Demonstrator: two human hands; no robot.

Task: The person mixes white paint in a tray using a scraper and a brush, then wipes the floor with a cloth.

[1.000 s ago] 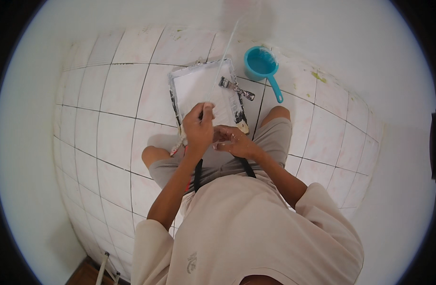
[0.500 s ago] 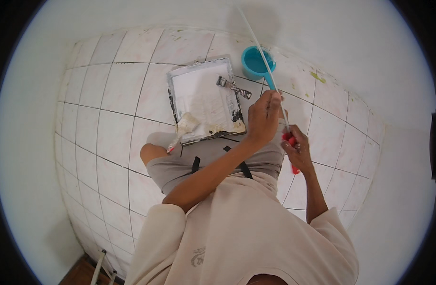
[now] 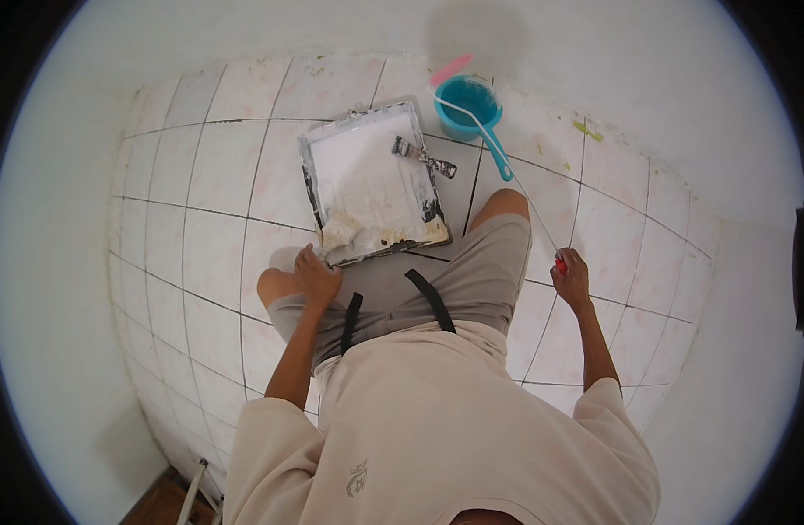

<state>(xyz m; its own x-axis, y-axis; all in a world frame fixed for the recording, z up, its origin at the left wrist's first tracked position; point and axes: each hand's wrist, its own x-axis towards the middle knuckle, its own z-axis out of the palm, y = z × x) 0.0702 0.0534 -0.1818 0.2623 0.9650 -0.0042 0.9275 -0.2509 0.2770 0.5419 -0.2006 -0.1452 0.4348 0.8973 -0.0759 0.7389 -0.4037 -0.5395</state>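
Note:
My right hand point(image 3: 571, 278) is closed around the red handle of a long paint roller point(image 3: 541, 219). The roller's thin white rod runs up and away over a turquoise dipper point(image 3: 457, 128), and its pink sleeve shows beyond the dipper's rim. At the near left corner of the paint tray point(image 3: 358, 157), my left hand point(image 3: 317, 278) has its fingers closed on the handle of a paintbrush point(image 3: 339, 233). That brush's pale, paint-covered bristles rest on the tray's corner; most of its handle is hidden by the fingers.
A second, dark-stained paintbrush point(image 3: 424, 157) lies across the tray's right edge. Pale tiles point(image 3: 214, 241) with dark joints cover the floor, bordered by white walls point(image 3: 612, 79). Part of a ladder-like metal frame point(image 3: 192, 494) shows at the lower left.
My left hand has left the roller's rod and moved down left to the paintbrush. The roller has swung lower, bringing its pink sleeve into view, and my right hand has shifted slightly right.

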